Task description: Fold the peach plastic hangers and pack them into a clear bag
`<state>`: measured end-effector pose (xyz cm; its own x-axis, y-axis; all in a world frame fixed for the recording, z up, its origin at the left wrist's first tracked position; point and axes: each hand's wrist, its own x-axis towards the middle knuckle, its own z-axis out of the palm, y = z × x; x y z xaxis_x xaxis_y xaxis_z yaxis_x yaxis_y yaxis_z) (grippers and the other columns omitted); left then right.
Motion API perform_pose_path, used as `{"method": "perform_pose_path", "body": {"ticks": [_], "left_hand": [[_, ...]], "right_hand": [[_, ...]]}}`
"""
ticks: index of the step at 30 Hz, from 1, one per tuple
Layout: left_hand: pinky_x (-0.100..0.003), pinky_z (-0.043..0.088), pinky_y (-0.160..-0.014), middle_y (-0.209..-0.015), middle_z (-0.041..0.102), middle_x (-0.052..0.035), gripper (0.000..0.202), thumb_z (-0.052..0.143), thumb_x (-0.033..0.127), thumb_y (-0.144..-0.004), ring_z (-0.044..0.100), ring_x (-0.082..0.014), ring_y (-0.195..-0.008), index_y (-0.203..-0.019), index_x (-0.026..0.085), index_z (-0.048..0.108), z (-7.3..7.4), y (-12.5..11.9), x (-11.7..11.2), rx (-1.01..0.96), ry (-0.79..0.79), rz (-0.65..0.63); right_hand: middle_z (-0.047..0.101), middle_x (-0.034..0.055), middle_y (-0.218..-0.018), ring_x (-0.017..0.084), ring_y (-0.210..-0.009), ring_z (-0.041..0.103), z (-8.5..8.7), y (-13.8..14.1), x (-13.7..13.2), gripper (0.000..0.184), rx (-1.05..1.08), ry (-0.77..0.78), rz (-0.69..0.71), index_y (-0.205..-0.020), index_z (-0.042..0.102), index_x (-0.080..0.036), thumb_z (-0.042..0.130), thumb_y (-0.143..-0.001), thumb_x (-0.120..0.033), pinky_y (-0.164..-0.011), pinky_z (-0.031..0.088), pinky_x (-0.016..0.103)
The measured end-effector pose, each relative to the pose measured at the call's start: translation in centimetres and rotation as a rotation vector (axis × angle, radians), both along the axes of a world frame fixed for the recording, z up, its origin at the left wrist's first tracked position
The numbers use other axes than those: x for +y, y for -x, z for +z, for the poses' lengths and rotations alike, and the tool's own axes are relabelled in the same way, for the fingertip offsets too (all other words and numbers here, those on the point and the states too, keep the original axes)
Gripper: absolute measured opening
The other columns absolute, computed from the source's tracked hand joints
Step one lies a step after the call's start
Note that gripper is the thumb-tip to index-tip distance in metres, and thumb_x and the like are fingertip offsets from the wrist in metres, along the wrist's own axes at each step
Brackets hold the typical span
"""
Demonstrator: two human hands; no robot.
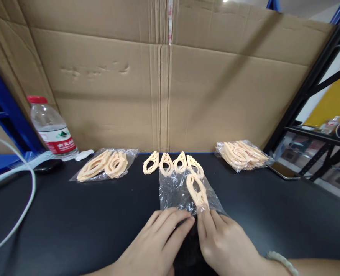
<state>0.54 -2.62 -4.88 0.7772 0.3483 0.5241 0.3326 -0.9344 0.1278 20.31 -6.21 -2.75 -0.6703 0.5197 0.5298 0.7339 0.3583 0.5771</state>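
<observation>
The right hand (225,245) pinches a cream, teardrop-shaped plastic folding hanger (197,188) over or inside a clear, crinkled plastic bag (172,191) on the black worktop (101,218); which, I cannot tell. The left hand (162,239) pinches the bag's near end. From the hands, four matching hangers (151,163) stand around twelve o'clock.

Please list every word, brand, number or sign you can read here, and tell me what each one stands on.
"农夫山": white characters on the red band of the left bottle; any further characters curve out of view.
Red marks on the pale strip high on the cardboard: too blurred to read.
Label on the far-right bottle: too small to read.
Front bag: no print that I can make out.
</observation>
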Motion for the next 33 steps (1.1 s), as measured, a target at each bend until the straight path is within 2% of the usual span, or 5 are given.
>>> {"method": "perform_pose_path", "body": {"ticks": [8, 14, 20, 27, 33], "left_hand": [[-0.044, 0.054, -0.081, -0.123, 0.056, -0.0146, 0.08, 0.044, 0.005, -0.057, 0.054, -0.0301, -0.1, -0.136, 0.014, 0.042, 0.0, 0.4, 0.1, 0.008, -0.086, 0.058], [-0.035, 0.05, -0.063, -0.092, 0.057, -0.0076, 0.035, 0.043, 0.008, -0.076, 0.053, -0.0223, -0.076, -0.105, 0.02, 0.059, 2.1, 0.4, -0.2, -0.124, -0.014, 0.096], [-0.043, 0.047, -0.094, -0.127, 0.054, -0.012, 0.032, 0.046, 0.004, -0.07, 0.05, -0.0282, -0.116, -0.096, 0.019, 0.059, 2.1, 0.2, 0.3, -0.032, 0.07, 0.044], [-0.049, 0.04, -0.104, -0.136, 0.052, -0.0127, 0.048, 0.047, 0.008, -0.067, 0.047, -0.0298, -0.125, -0.113, 0.019, 0.057, 0.7, 0.4, 0.5, 0.088, 0.083, 0.054], [-0.053, 0.03, -0.113, -0.146, 0.046, -0.0116, 0.072, 0.047, 0.007, -0.065, 0.043, -0.0296, -0.131, -0.137, 0.016, 0.042, 2.1, 0.7, 0.7, 0.195, 0.08, 0.048]], "right_hand": [[0.068, 0.0197, -0.07, 0.024, -0.052, 0.06, -0.7, 0.9, 1.2, 0.026, -0.014, 0.015, 0.032, -0.083, 0.069, -0.001, 0.049, -0.067, -0.001, -0.045, 0.046, 0.032], [0.071, 0.0206, -0.077, 0.026, -0.06, 0.063, -0.5, 1.1, 0.8, 0.027, 0.003, 0.071, 0.259, -0.081, 0.071, -0.004, 0.044, -0.075, -0.003, -0.052, 0.048, 0.034], [0.073, 0.0223, -0.085, 0.026, -0.067, 0.065, -0.8, 0.2, 0.6, 0.032, -0.004, 0.027, 0.233, -0.091, 0.071, 0.0, 0.044, -0.074, -0.001, -0.059, 0.052, 0.035], [0.071, 0.0226, -0.083, 0.026, -0.064, 0.062, -1.0, 0.0, 0.8, 0.031, -0.012, 0.042, 0.086, -0.09, 0.071, 0.001, 0.047, -0.07, -0.002, -0.054, 0.052, 0.035], [0.062, 0.0123, -0.071, 0.023, -0.068, 0.054, -0.1, 0.1, 1.5, 0.012, -0.005, 0.19, 0.078, -0.08, 0.067, -0.007, 0.055, -0.08, -0.005, -0.049, 0.044, 0.031]]}}
